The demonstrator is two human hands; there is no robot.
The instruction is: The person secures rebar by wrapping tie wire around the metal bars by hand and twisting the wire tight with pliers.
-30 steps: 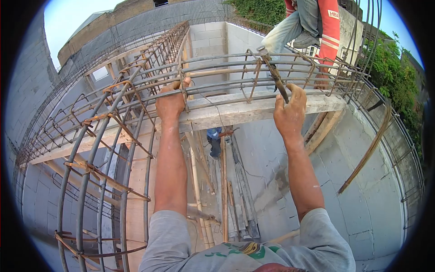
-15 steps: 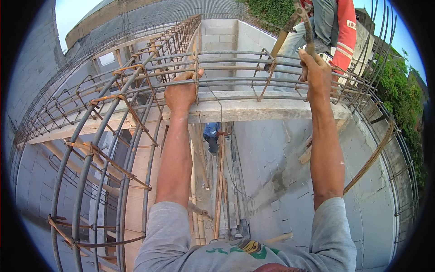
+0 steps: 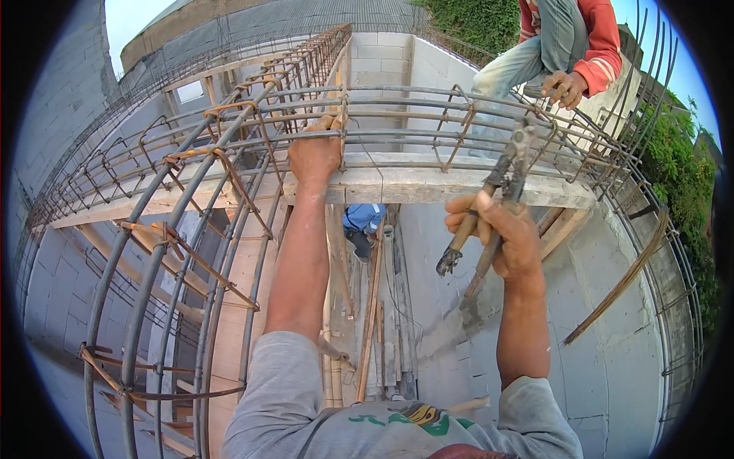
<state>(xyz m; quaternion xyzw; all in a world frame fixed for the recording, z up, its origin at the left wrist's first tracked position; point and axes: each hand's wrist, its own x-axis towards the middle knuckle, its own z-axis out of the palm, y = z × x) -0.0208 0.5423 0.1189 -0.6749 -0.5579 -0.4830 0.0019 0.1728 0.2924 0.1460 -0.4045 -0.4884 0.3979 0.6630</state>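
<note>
My left hand [image 3: 315,159] is closed around a long steel rebar [image 3: 397,134] of the horizontal cage, beside an upright rusty stirrup [image 3: 342,126]. My right hand [image 3: 508,233] holds worn pincers [image 3: 517,168] by their two handles, in front of the wooden formwork beam [image 3: 459,182]. Their jaws point up and away from me, and the handles are spread apart, with one dark, ragged handle end sticking out at lower left. The pincers are slightly blurred and touch no wire that I can see.
A second rebar cage [image 3: 145,291] runs toward me on the left. Across the beam crouches a co-worker, one hand [image 3: 564,89] hanging over the bars. Far below, a person in a blue shirt [image 3: 364,218] stands among planks. Upright rebars [image 3: 657,69] rise at right.
My right hand has come down and toward me with the pincers, away from the cage bars. My left hand keeps its hold. The co-worker's hand is now in view above the bars.
</note>
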